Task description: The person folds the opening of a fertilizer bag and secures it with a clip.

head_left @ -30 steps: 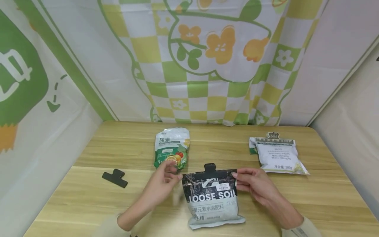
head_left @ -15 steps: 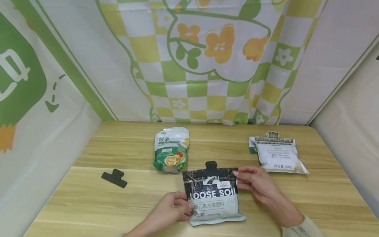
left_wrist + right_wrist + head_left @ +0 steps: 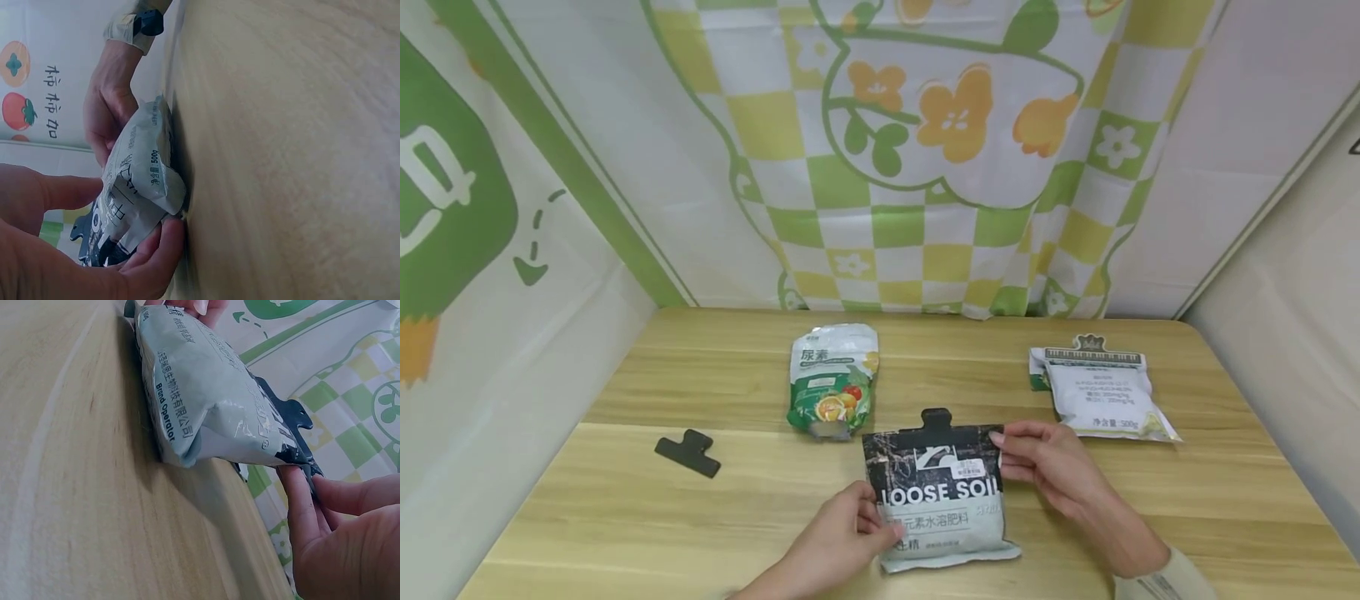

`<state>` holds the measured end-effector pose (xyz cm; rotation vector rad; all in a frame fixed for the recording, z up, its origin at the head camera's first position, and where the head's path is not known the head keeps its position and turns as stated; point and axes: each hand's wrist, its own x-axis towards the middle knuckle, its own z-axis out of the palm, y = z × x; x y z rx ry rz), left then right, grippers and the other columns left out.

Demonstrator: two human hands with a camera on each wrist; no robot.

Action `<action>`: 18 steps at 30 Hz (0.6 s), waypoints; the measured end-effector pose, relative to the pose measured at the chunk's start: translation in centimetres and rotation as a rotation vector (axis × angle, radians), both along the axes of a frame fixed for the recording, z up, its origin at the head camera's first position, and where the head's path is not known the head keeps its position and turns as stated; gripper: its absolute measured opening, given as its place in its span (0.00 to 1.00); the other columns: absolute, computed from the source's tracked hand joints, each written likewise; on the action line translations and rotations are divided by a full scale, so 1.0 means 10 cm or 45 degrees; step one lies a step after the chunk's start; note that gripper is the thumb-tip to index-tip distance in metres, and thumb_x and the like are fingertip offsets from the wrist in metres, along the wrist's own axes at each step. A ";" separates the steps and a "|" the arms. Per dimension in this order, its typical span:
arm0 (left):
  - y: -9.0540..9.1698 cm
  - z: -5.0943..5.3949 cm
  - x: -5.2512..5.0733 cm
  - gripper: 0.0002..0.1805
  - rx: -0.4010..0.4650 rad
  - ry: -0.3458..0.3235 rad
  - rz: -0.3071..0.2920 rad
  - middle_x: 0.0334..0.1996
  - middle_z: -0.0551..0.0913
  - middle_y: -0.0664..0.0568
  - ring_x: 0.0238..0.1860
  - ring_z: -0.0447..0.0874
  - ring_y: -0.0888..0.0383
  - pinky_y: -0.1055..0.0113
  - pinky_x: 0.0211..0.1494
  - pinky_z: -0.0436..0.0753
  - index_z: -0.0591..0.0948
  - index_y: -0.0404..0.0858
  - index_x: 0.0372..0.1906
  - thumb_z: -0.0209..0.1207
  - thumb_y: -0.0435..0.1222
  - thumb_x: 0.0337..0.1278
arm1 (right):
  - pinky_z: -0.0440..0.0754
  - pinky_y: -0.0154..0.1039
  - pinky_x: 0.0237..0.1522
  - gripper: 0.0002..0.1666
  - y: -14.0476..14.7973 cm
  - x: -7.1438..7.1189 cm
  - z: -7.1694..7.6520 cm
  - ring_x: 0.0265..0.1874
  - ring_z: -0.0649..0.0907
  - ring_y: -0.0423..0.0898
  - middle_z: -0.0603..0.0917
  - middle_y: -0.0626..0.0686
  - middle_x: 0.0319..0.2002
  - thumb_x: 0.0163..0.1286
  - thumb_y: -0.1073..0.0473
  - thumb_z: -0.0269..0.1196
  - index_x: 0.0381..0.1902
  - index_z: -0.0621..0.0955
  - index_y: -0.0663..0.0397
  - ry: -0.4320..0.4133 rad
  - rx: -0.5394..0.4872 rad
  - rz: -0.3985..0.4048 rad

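A black-and-grey LOOSE SOIL bag [image 3: 947,508] leans back near the table's front, a black clip [image 3: 936,427] across its top edge. My left hand [image 3: 838,537] grips its lower left side, thumb on the front; in the left wrist view the fingers [image 3: 159,256] reach round the side of the bag [image 3: 140,162]. With thumb and fingers my right hand [image 3: 1067,479] pinches the top right corner, as the right wrist view also shows, where the hand [image 3: 344,525] holds the dark corner of the bag [image 3: 200,387].
A green-and-white bag [image 3: 833,383] lies behind the held bag, towards the left. At the back right is a white bag [image 3: 1105,396] with a decorated clip [image 3: 1093,357] along its top. A loose black clip [image 3: 688,452] lies on the left of the wooden table [image 3: 587,517].
My left hand has moved down from the bag's top left corner to its lower left side and taken hold there. The right hand has kept its pinch; the bag's top has shifted slightly.
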<state>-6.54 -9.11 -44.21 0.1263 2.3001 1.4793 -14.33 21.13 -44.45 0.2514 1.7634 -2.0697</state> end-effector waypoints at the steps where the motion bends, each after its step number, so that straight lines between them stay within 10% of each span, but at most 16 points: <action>1: 0.01 0.01 0.00 0.29 -0.002 0.013 0.004 0.38 0.83 0.48 0.40 0.81 0.57 0.73 0.38 0.82 0.74 0.23 0.56 0.71 0.40 0.63 | 0.92 0.36 0.41 0.08 0.00 0.00 0.01 0.31 0.90 0.42 0.88 0.49 0.35 0.72 0.69 0.65 0.46 0.78 0.60 0.000 0.003 -0.003; 18: 0.10 0.05 -0.07 0.23 0.021 0.047 0.008 0.36 0.83 0.48 0.34 0.82 0.58 0.70 0.29 0.83 0.76 0.28 0.53 0.70 0.39 0.63 | 0.91 0.35 0.39 0.18 0.01 -0.03 0.05 0.29 0.89 0.41 0.88 0.49 0.34 0.72 0.69 0.66 0.55 0.74 0.71 -0.004 0.057 -0.062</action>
